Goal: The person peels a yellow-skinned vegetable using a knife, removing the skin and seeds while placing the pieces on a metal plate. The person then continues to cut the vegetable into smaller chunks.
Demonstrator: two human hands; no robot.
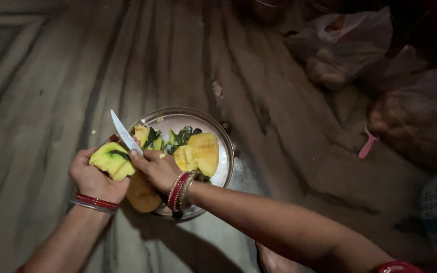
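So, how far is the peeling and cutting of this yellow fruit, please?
Done: several cut yellow pieces and dark green peel strips already lie on the steel plate. In hand: the left hand holds a piece still carrying green skin, while the right hand works the knife against it. Left: this piece, and a larger one under the hands.
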